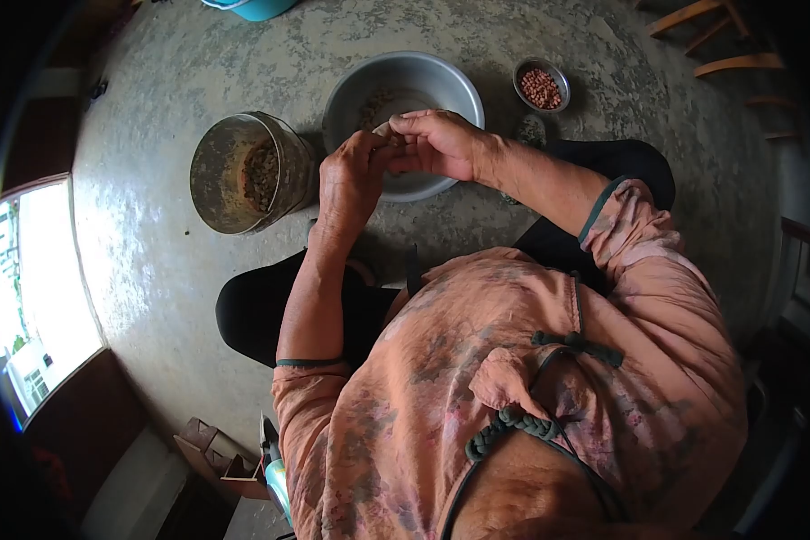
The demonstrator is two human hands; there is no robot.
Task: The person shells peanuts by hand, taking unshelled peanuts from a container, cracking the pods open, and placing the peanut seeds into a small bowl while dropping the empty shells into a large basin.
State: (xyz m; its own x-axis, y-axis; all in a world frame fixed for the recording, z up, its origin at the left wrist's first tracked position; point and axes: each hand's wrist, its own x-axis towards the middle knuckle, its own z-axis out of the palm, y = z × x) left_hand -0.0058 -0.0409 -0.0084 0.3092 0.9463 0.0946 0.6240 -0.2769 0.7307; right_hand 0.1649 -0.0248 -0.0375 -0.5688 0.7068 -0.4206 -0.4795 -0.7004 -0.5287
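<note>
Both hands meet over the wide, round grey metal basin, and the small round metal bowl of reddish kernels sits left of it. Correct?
Not the side: in the head view, the small round metal bowl of reddish kernels sits right of the wide, round grey metal basin. The left hand and right hand do meet over the basin.

We see a mottled grey concrete floor [594, 63], glossy at left where daylight falls from a bright doorway [63, 279]. Through it we make out a pale building [34, 376] and a little greenery [17, 343]. Brown panels [85, 405] flank the opening. At the far edge of our view we have a turquoise tub [263, 9], partly cut off, and at far right some wooden furniture [738, 64] with curved bars. At lower left sits a brown box [214, 453] with compartments, near a turquoise-and-white object [277, 486] we cannot identify.
</note>
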